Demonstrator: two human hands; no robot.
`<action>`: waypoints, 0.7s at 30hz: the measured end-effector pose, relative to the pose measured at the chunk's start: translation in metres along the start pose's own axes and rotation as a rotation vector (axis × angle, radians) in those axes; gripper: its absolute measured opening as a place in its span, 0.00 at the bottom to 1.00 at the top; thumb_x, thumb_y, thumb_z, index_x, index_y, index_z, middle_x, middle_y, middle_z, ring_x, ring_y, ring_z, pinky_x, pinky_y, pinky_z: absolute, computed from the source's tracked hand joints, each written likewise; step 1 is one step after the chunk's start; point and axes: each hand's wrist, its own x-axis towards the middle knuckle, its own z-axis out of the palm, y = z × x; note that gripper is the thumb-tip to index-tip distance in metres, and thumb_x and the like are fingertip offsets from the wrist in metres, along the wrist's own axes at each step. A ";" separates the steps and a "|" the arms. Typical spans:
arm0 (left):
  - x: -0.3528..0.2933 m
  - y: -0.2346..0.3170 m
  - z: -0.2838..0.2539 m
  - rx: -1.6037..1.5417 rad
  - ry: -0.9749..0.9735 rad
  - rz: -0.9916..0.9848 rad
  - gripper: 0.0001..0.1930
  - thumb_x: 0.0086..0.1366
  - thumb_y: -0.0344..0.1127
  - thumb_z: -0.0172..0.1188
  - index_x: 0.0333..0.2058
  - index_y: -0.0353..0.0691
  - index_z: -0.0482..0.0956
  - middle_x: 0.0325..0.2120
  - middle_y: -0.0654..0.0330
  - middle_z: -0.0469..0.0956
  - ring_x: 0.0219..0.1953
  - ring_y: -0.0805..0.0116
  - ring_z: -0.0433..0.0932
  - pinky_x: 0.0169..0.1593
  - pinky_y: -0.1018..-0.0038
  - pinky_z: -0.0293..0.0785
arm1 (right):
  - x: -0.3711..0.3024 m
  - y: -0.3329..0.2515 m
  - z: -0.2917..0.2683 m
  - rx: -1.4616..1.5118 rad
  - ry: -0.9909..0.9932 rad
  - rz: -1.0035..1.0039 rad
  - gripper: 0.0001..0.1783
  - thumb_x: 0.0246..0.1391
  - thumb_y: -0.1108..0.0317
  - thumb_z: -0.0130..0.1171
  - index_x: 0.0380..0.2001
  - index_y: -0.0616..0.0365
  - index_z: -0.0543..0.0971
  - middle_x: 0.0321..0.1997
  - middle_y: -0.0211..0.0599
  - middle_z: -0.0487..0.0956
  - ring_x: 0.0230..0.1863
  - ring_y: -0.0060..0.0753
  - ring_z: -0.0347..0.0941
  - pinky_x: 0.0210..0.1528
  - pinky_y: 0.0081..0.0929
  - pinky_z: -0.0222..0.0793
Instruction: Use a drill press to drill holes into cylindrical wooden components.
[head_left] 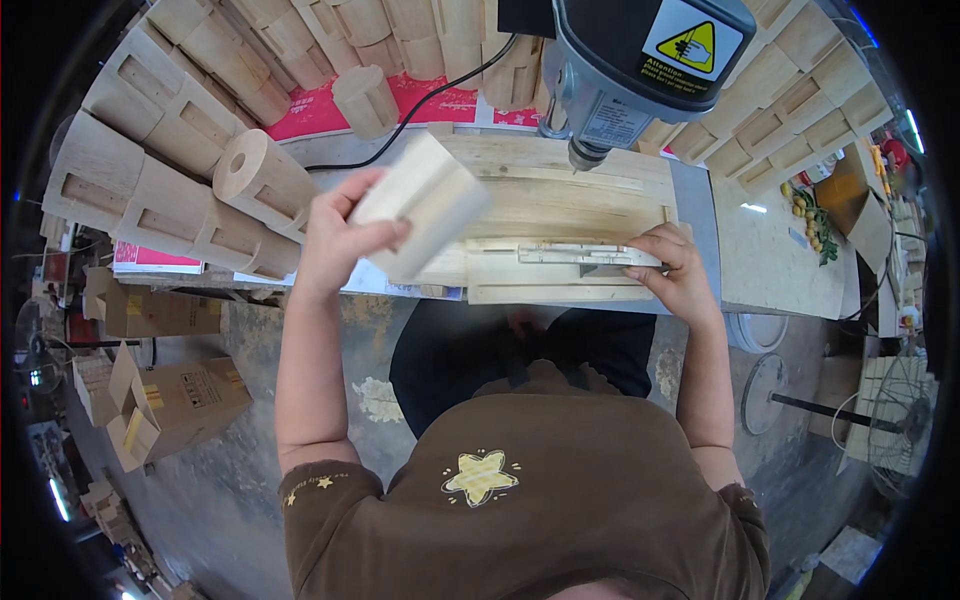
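Note:
My left hand grips a pale wooden block with a groove along its face, raised at a tilt over the bench; motion blurs its right side. The fingers and thumb of my right hand are closed on the right end of a narrow whitish bar. That bar lies along a wooden board fixture at the bench's front edge. Behind it spreads a worn wooden board. The chuck of a drill press hangs above this board, between my hands and farther back.
Slotted wooden cylinders are stacked along the left and back, with more at the right. One short cylinder stands apart near a black cable. Cardboard boxes sit on the floor at left; a fan stands at right.

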 end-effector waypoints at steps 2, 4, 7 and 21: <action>-0.009 0.010 0.000 0.134 -0.314 -0.273 0.27 0.42 0.33 0.68 0.44 0.28 0.74 0.33 0.57 0.78 0.35 0.72 0.76 0.40 0.76 0.72 | 0.002 0.003 0.001 -0.028 0.028 0.002 0.18 0.35 0.74 0.69 0.35 0.61 0.80 0.32 0.38 0.77 0.40 0.40 0.70 0.43 0.31 0.66; -0.012 0.004 0.004 0.262 -0.368 -0.269 0.28 0.40 0.32 0.66 0.44 0.29 0.74 0.34 0.59 0.77 0.34 0.73 0.75 0.40 0.78 0.71 | 0.006 0.003 0.002 -0.060 0.041 -0.045 0.17 0.35 0.74 0.69 0.34 0.61 0.80 0.32 0.37 0.77 0.39 0.39 0.70 0.42 0.31 0.66; -0.011 -0.008 0.017 0.408 -0.452 -0.331 0.28 0.40 0.34 0.68 0.42 0.26 0.75 0.32 0.57 0.77 0.34 0.73 0.75 0.40 0.78 0.71 | 0.011 0.005 0.001 -0.086 0.046 -0.092 0.16 0.35 0.73 0.68 0.34 0.61 0.81 0.32 0.36 0.77 0.38 0.38 0.70 0.42 0.31 0.65; 0.014 -0.044 0.031 0.160 -0.476 -0.405 0.23 0.45 0.39 0.70 0.38 0.32 0.78 0.26 0.62 0.77 0.25 0.77 0.74 0.25 0.80 0.69 | 0.016 0.009 -0.006 -0.021 -0.054 -0.074 0.17 0.36 0.71 0.69 0.35 0.59 0.81 0.35 0.35 0.77 0.43 0.39 0.69 0.49 0.33 0.63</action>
